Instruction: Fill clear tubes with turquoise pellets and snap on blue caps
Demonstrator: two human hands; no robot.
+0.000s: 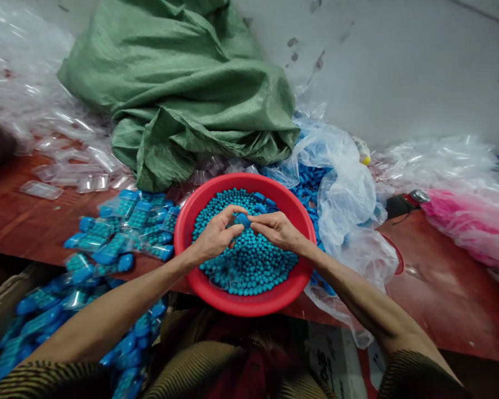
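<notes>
Two bare hands meet over the middle of one round red plastic basin (pixel 199 280), which stands at the near edge of a dark red wooden table (pixel 441 288). Between them sits one small blue plastic cap (pixel 243 220), pinched from both sides. The left hand (pixel 216 235) curls its fingers, with thumb and forefinger closed on the cap's left side. The right hand (pixel 279 230) lies flatter, its fingertips pressed together against the cap's right side. Whether a tube hangs below the cap cannot be told.

Under the hands the basin holds a heap of small turquoise beads (pixel 249 266), too many to count, with a few more blue caps at its far rim. Left of the basin, clear tubes filled with beads and closed with blue caps (pixel 120 233) lie in a pile running off the near edge. Empty clear plastic tubes (pixel 66 172) lie toward the far left corner. One crumpled green woven sack (pixel 178 88) fills the far side. One clear plastic bag of blue caps (pixel 336 183) rests just right of the basin.
</notes>
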